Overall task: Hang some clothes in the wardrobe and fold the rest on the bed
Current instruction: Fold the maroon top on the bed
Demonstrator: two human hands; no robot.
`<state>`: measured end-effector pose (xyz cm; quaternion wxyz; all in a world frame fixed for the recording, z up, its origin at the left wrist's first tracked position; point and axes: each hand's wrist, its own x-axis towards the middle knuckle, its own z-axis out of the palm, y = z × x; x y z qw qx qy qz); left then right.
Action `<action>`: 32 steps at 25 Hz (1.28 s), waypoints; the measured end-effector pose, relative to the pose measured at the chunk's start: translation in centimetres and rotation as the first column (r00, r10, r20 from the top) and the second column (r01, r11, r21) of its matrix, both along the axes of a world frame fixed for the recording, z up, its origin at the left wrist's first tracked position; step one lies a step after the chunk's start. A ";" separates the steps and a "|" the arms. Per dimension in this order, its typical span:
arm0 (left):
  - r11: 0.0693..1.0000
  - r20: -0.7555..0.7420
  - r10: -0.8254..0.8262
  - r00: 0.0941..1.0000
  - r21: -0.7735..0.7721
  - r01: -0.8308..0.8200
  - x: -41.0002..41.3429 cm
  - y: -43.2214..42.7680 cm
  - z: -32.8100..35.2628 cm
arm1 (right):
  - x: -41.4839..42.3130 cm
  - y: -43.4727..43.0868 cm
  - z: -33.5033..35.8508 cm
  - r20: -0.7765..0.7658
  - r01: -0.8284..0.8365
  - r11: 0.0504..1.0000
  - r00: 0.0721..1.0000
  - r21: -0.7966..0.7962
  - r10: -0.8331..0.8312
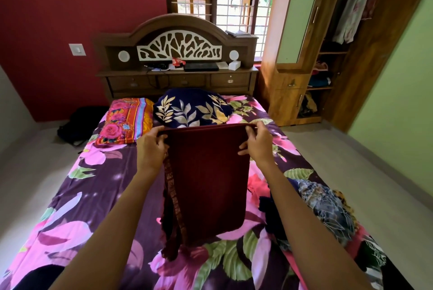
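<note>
Both arms stretch forward, side by side. The left hand point(151, 149) and right hand point(256, 146), fingers curled, each pinch a far corner of the cloth point(206, 177).

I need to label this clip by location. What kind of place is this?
Very likely a home bedroom: a bed with pillows, a carved wooden headboard with drawers, and an open wardrobe with clothes hanging inside. The left hand and right hand grip a maroon cloth over it.
</note>
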<state>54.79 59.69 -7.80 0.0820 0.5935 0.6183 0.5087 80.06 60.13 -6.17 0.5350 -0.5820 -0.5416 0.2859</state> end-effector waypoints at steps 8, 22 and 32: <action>0.990 0.142 0.139 0.980 -0.010 -0.139 2.0 -2.2 1.0 | -0.5 -0.7 0.0 -0.008 0.109 0.985 0.994 0.134 -0.108; 0.982 0.672 -0.128 0.729 -0.017 0.188 0.4 12.3 -1.5 | -1.4 10.9 -1.3 -0.431 -0.141 0.988 0.897 -0.065 0.100; 0.969 0.476 -0.215 0.853 -0.006 0.248 0.1 7.8 -7.0 | 1.6 7.7 -8.4 -0.352 -0.135 0.988 0.931 -0.079 0.099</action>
